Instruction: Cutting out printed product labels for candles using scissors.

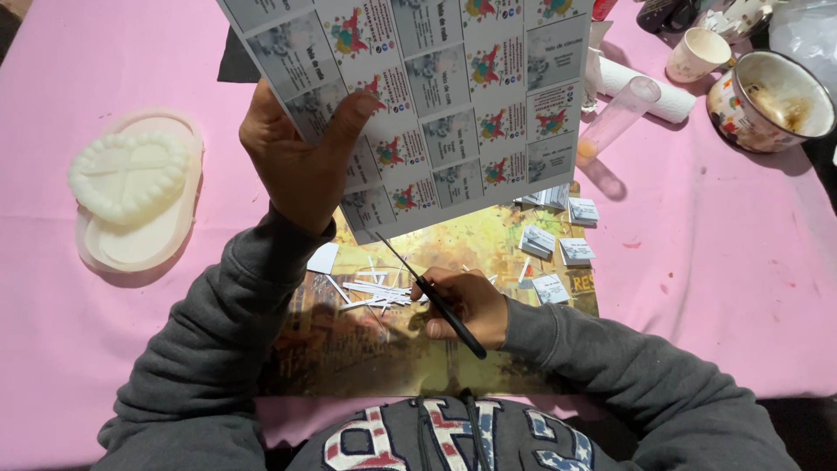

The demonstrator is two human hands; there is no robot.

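Observation:
My left hand [301, 157] holds up a printed sheet of small cards [453, 96], thumb on its front near the left edge. My right hand [466, 305] grips black-handled scissors [432, 292], whose blades point up to the sheet's lower edge. Below them, thin white paper strips [375, 292] lie on a colourful picture mat [418, 331]. Small stacks of cut cards [558, 231] sit on the mat's right side.
A white heart-shaped mould on an oval tray [131, 187] rests at the left on the pink tablecloth [715, 262]. At the back right stand a clear plastic tube [615, 118], a paper roll [649, 92], a paper cup [697, 52] and an enamel mug [767, 100].

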